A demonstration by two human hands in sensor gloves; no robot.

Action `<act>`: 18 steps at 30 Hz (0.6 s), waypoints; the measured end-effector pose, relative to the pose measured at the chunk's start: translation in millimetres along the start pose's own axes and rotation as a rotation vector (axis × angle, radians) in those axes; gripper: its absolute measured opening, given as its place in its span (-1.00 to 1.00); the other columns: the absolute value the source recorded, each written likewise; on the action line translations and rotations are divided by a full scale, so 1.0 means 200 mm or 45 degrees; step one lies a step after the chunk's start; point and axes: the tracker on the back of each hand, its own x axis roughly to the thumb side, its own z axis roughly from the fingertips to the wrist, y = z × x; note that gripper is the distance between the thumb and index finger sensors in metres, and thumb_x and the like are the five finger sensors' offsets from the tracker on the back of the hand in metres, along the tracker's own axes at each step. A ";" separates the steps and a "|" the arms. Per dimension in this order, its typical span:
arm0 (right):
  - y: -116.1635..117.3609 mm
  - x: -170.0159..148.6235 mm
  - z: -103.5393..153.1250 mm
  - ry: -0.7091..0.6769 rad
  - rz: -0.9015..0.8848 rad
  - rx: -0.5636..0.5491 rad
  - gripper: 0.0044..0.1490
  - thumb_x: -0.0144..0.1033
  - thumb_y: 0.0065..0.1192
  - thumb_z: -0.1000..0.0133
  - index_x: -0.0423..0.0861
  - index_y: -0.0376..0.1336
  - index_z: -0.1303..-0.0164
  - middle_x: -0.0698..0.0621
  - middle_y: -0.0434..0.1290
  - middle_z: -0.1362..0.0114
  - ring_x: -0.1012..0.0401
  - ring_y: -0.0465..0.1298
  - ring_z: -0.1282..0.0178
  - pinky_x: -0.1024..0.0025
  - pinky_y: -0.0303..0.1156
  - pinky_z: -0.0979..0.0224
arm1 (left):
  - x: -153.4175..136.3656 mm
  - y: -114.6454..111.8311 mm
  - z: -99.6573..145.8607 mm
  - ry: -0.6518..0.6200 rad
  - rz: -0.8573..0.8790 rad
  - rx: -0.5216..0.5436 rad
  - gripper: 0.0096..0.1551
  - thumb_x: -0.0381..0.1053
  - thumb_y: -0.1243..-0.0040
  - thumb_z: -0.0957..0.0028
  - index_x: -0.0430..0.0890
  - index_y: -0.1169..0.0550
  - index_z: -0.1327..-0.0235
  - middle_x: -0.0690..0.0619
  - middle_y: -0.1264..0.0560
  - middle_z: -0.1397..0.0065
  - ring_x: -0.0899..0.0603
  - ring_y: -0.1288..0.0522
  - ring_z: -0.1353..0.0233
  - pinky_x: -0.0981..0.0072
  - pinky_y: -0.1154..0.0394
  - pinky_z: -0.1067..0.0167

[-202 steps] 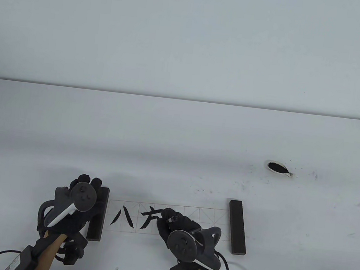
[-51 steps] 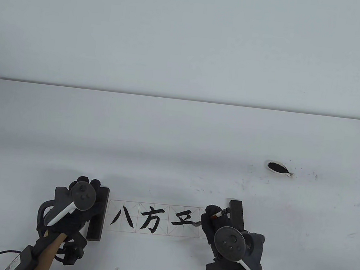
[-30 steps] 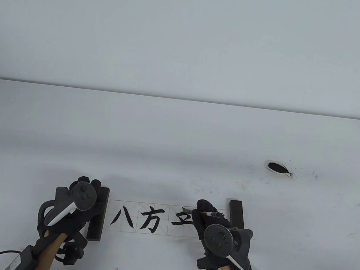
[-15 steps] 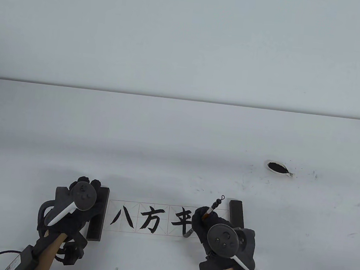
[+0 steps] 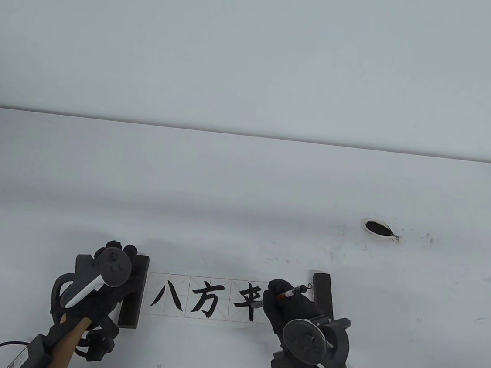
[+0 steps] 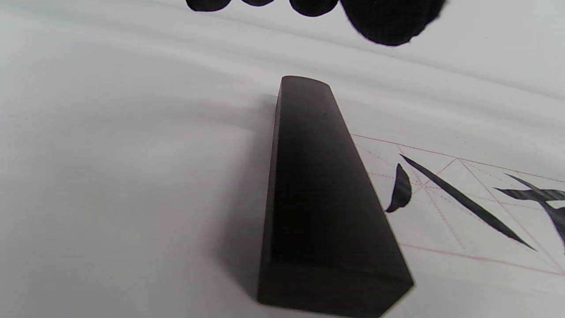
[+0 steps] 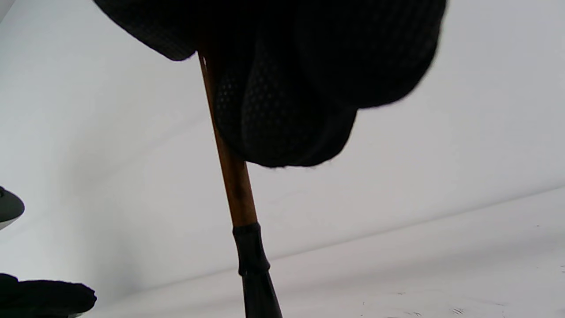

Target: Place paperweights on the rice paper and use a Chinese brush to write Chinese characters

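A strip of rice paper (image 5: 196,315) lies near the table's front edge, with three inked characters (image 5: 207,298) on its red grid. Dark bar paperweights sit on both ends: the left one (image 5: 132,308) and the right one (image 5: 321,286), which my right hand partly hides. My left hand (image 5: 118,249) rests over the left paperweight (image 6: 318,190), its fingertips (image 6: 384,22) past the far end. My right hand (image 5: 278,290) grips the brush (image 5: 293,290) just right of the third character. In the right wrist view the fingers (image 7: 287,88) wrap the brown brush shaft (image 7: 234,190).
A small white ink dish (image 5: 379,228) with black ink sits on the table at the far right, with ink specks around it. Cables trail from both wrists at the front edge. The white table (image 5: 227,191) stretches behind the paper.
The third character gained a vertical stroke through its horizontals. The right hand then moved up and right of it, and the brush tilted over to the right. The left hand stayed put.
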 end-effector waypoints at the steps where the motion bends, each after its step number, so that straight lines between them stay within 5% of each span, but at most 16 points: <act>1: 0.01 0.01 0.00 -0.010 0.004 0.008 -0.51 -0.10 0.08 -0.21 -0.21 0.39 -0.07 -0.11 0.66 0.09 0.14 0.69 0.27 0.42 0.61 0.24 | 0.00 0.00 0.00 0.001 0.001 0.000 -0.04 0.26 0.09 -0.14 0.19 0.13 -0.77 -0.06 0.23 -0.85 -0.31 0.16 -0.83 -0.23 0.23 -0.68; 11: 0.05 0.07 0.03 -0.092 0.090 0.063 -0.50 -0.11 0.07 -0.22 -0.22 0.37 -0.11 -0.12 0.66 0.05 0.12 0.69 0.23 0.40 0.61 0.21 | 0.00 0.00 0.00 0.000 0.001 -0.001 -0.04 0.26 0.09 -0.14 0.19 0.13 -0.77 -0.06 0.23 -0.85 -0.31 0.16 -0.83 -0.23 0.23 -0.67; 18: 0.06 0.11 0.04 -0.134 -0.045 0.174 -0.50 -0.11 0.07 -0.22 -0.22 0.37 -0.11 -0.12 0.66 0.05 0.13 0.69 0.23 0.40 0.62 0.21 | 0.00 0.00 0.00 0.000 0.001 -0.001 -0.04 0.26 0.09 -0.13 0.19 0.13 -0.77 -0.07 0.23 -0.85 -0.31 0.16 -0.83 -0.23 0.23 -0.68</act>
